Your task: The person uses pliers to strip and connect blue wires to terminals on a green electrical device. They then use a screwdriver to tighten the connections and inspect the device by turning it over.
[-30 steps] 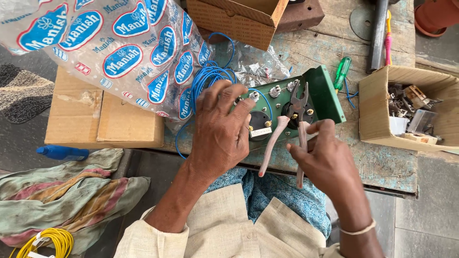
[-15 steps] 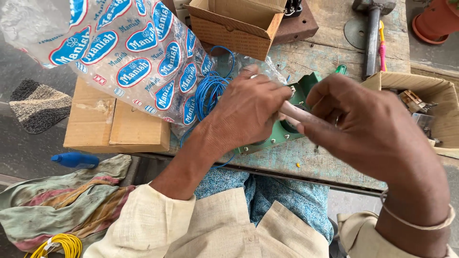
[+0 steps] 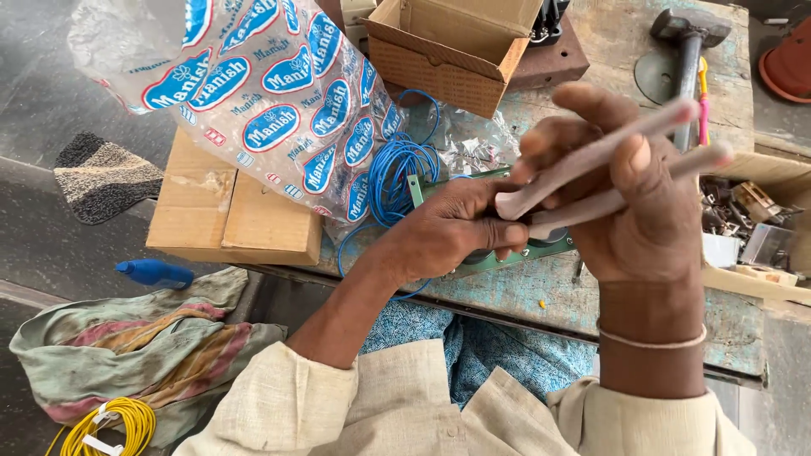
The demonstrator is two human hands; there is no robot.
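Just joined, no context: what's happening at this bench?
A person is working on a green panel lying on the workbench. The left hand rests on the panel, holding it down. The right hand is raised above it, gripping pliers by their pale handles. A coil of blue wire lies just behind the panel.

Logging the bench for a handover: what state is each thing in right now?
Pliers: held up in right hand, handles apart.
Green panel: flat on bench, under left hand.
Cardboard box: flaps open.
Blue wire: coiled.
Hammer: lying unused.
Yellow wire: coiled on the floor.
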